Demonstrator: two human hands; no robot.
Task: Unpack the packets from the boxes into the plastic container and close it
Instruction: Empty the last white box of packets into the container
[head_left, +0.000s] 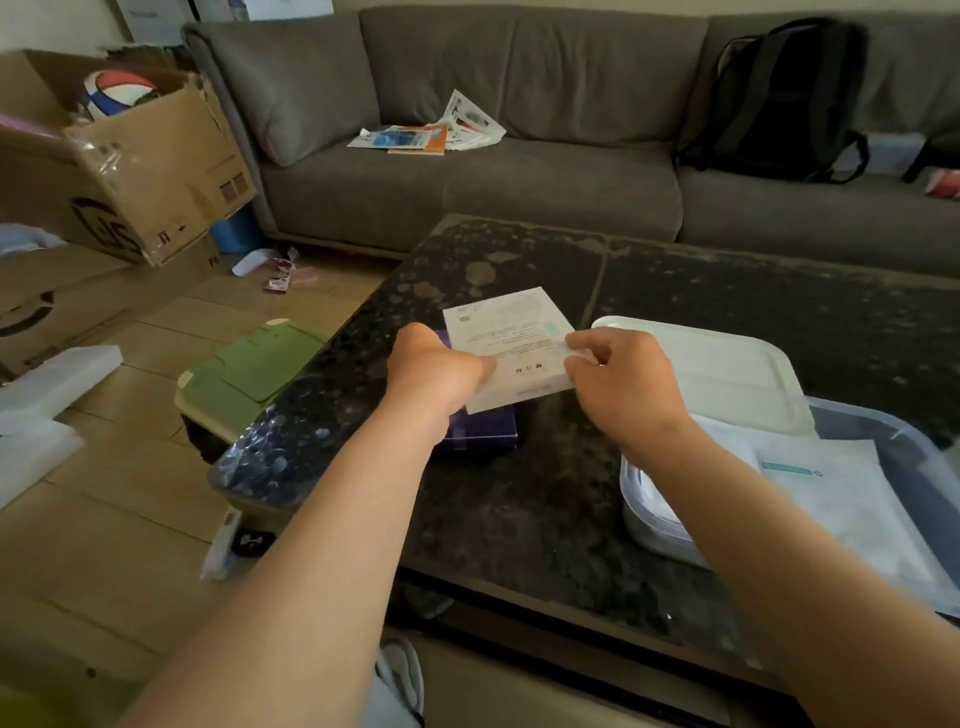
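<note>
The white box (511, 348) is held in the air just left of the plastic container (640, 512), over the dark coffee table (519, 519). The left hand (431, 369) grips its left edge, though most of its fingers are hidden behind the hand. The right hand (618, 374) pinches the right edge with curled fingers. The box looks unopened, so the step in hand is probably opening a flap.

The main risk is opening it there. If a flap gives way while the box is left of the plastic container, packets would land on the table or on the purple box (483, 428) lying directly beneath, not in the container. A pull by 2 hands in opposite directions could also tear the card.

The right forearm crosses the plastic container's near-left corner, so a sharp elbow move could shove the container or ruffle the white packets (831, 499) already in it. The lid (727, 374) lies at the container's far rim, seemingly overlapping it, and a nudge might slide it off.

Bare tabletop lies beyond the plastic container and to its left. Further left the table ends, with a green-lidded bin (249, 374) on the floor below. A grey sofa (467, 197) stands well beyond the container
</note>
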